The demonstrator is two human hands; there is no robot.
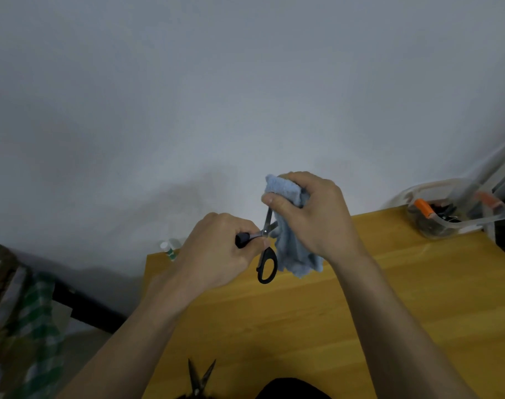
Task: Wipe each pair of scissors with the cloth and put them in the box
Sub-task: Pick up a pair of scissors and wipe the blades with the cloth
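A yellow wood desk (317, 326) is set against a plain grey wall. At approx. 2 o'clock a clear box (458, 208) is seen w/ scissors inside. Open black scissors (267, 251) are gripped by left hand (219, 251) fingers; blue cloth (291, 226) is clenched round one blade by right hand (311, 214). A 2nd pair (200, 378) lies at 6 o'clock.

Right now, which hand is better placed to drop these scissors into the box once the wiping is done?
Left, probably: the left hand already grips the black scissors, while the right hand holds the cloth. The box sits far right, so the left must reach across.
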